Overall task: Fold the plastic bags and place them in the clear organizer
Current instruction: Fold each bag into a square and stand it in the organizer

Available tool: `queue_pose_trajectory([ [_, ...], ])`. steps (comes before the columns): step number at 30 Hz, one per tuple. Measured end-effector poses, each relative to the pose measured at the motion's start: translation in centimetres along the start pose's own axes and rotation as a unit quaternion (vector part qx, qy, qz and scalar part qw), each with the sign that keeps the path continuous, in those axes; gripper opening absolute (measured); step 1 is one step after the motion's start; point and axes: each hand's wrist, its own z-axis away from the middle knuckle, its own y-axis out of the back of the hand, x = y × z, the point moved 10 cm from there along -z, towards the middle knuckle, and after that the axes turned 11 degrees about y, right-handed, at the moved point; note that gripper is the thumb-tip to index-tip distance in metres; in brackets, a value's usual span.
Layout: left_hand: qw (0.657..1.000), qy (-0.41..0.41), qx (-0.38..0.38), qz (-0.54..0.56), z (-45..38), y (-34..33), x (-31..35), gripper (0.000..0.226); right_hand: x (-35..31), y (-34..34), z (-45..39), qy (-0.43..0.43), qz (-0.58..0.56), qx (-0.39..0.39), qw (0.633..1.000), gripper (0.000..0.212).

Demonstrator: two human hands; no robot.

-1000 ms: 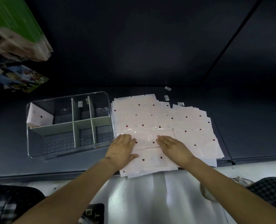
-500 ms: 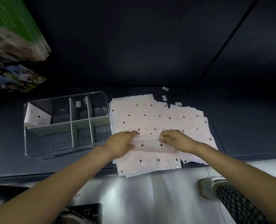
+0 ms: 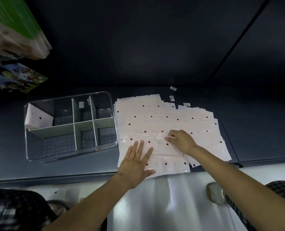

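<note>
On a dark grey bench (image 3: 155,72) set against a dark wall, a spread of pale pink plastic bags with dark red dots (image 3: 163,117) lies just to the right of a clear rectangular plastic organizer with white dividers (image 3: 68,130). One partly folded bag (image 3: 153,144) rests on the near part of the spread. The person's left hand (image 3: 135,165) lies flat on that bag's near left part, fingers straight and splayed, pressing it down. The right hand (image 3: 181,140) sits over the bag's far right edge, its fingers (image 3: 169,137) curled and pinching the plastic. Inside the organizer, a folded pink bag (image 3: 38,118) leans upright in the far left compartment. Three small white labels (image 3: 172,88) lie on the bench beyond the spread. To the far left of the organizer, a stack of colourful printed packs (image 3: 13,39) overhangs the bench. White sheeting (image 3: 168,202) covers the near side below the bench edge.
</note>
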Motion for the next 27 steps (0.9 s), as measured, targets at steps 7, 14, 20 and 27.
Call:
queue_pose_trajectory([
  [7,1.0,0.01,-0.01,-0.023,-0.5,-0.8,0.4,0.075,-8.3,0.4,3.8,0.19,0.029,0.181,0.965,0.035],
  [14,1.0,0.011,0.003,-0.028,-0.4,-0.9,0.3,0.074,-6.7,-5.4,6.5,0.17,-0.078,0.065,0.98,0.051],
  [20,1.0,0.012,-0.005,-0.009,-0.6,-0.9,0.0,0.075,-0.6,-1.8,8.3,0.124,0.034,0.124,0.984,0.041],
  [27,0.999,0.025,-0.03,-0.001,-0.6,-0.5,0.2,0.074,-3.5,-0.7,7.5,0.248,0.304,0.066,0.918,0.064],
])
